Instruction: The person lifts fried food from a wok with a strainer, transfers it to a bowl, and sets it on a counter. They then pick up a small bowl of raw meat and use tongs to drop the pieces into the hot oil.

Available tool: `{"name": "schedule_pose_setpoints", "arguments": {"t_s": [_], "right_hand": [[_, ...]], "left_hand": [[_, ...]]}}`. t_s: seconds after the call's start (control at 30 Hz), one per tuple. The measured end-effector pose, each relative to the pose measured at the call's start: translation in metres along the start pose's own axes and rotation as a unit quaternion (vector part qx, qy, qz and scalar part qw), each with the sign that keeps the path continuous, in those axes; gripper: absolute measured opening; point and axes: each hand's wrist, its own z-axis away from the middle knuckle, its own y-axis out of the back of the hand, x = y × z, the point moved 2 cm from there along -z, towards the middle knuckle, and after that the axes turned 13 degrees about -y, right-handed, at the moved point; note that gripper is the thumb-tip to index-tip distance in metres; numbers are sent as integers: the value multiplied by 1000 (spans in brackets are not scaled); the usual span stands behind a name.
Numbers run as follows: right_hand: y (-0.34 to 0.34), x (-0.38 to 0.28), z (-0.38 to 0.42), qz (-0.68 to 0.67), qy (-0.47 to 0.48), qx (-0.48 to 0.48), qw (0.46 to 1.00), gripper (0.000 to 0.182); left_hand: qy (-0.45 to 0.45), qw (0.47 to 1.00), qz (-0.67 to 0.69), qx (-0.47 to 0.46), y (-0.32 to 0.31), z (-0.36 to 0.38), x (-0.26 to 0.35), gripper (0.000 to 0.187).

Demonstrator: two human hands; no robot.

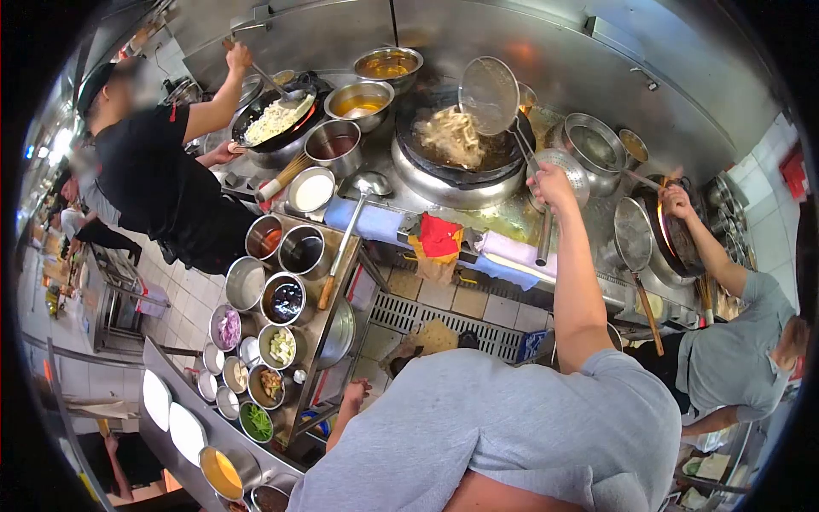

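My right hand (554, 189) is wrapped round the handle of a round mesh strainer (489, 96), which is raised and tilted at the wok's right side. In the large wok (508, 162) lies a heap of pale brown food strips (452, 136), blurred, beside the strainer's rim. Right by my right hand, a perforated skimmer (570, 175) rests on the stove with its thick handle toward me. My left hand (357, 392) hangs low beside the prep table, fingers curled, with nothing visible in them.
At left, a co-worker (162, 162) stirs food in a second wok (311, 119); another person (734, 341) works a wok at right. Steel bowls of liquid (358, 101) stand between the woks. A ladle (351, 226) lies across the table's edge near several ingredient pots (284, 299). A red cloth (438, 235) hangs in front.
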Motion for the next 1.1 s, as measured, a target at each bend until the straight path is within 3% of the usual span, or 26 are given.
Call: {"name": "schedule_pose_setpoints", "arguments": {"t_s": [0.1, 0.17, 0.27, 0.33, 0.4, 0.47, 0.53, 0.6, 0.63, 0.67, 0.7, 0.77, 0.83, 0.9, 0.93, 1.0, 1.03, 1.1], "right_hand": [[0, 4, 5, -36, -16, -37, 999, 49], [5, 6, 6, -76, -37, -59, 995, 48], [31, 22, -9, -177, -20, -90, 980, 43], [48, 12, -1, -209, -3, -50, 977, 39], [72, 3, -8, -162, 51, 110, 979, 34], [101, 2, -65, -46, 172, 219, 959, 27], [118, -21, -103, 9, 174, 259, 950, 25], [119, -43, -138, 170, 195, 372, 891, 27], [124, -42, -170, 174, 202, 359, 895, 27], [129, -30, -214, 270, 169, 331, 889, 29], [132, -26, -243, 364, 134, 303, 871, 31], [140, -18, -249, 351, 134, 284, 882, 31], [144, -9, -221, 300, 146, 278, 901, 30], [140, 0, -142, 231, 203, 257, 916, 29], [136, 7, -103, 203, 214, 237, 926, 29], [127, 16, -37, 169, 211, 191, 944, 28], [122, 15, -10, 167, 212, 194, 943, 28], [106, 15, 28, 166, 146, 127, 967, 29]], "left_hand": [[7, 999, 29, 35, -5, -3, 6, 33], [99, 990, 101, 17, -10, -33, -36, 30], [15, 997, 56, 49, -10, 2, 35, 27], [-17, 998, 18, 56, -11, 3, 35, 26], [-37, 996, -10, 78, -13, 11, 27, 26], [-14, 987, 104, 124, -15, 17, 9, 25], [-27, 987, 110, 118, -17, 34, 2, 25], [95, 977, 125, 144, -23, 54, 4, 23], [-61, 989, -15, 133, -28, 67, 1, 20], [41, 934, 313, 167, -30, 67, -13, 18], [43, 929, 322, 176, -37, 63, -31, 18], [70, 936, 300, 171, -52, 60, -77, 17], [89, 946, 270, 156, -56, 49, -101, 17], [100, 936, 306, 144, -65, 39, -107, 19], [93, 925, 361, 76, -64, 31, -108, 20], [64, 906, 415, 49, -68, 13, -111, 21], [62, 662, 731, -153, -69, 5, -84, 22], [101, 761, 640, -30, -52, -9, -101, 21]]}}
